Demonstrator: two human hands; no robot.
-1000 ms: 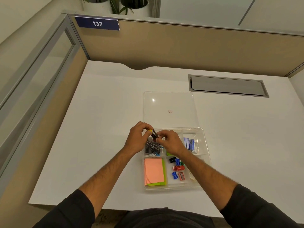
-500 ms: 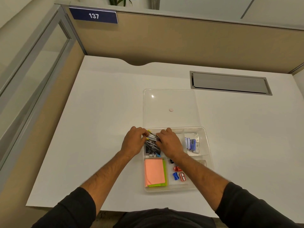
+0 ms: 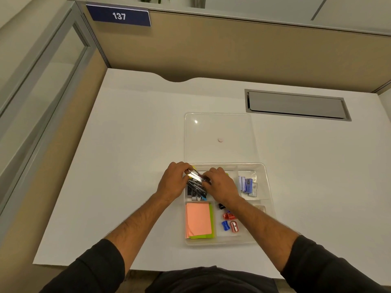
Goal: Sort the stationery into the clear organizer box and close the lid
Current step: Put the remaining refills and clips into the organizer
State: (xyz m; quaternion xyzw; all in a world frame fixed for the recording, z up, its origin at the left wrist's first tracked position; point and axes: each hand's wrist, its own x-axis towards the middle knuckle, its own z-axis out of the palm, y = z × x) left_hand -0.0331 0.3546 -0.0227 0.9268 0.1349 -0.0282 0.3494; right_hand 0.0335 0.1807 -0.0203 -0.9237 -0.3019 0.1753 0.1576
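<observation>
Here, your left hand (image 3: 174, 181) pinches one end of a bundle of dark clips (image 3: 196, 180), and just to its right your right hand (image 3: 220, 185) pinches the other end, over the far-left compartment of the clear organizer box (image 3: 267, 187). Sticky notes (image 3: 198, 220) lie at 6 o'clock from the bundle, sharpeners (image 3: 229, 221) at 5, staple boxes (image 3: 247, 185) at 3. Sorting looks nearly finished. The lid (image 3: 218, 127), at 12 o'clock, lies open, not yet closed.

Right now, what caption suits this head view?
Both hands settle silver-and-black clips into the clear plastic organizer box.
</observation>
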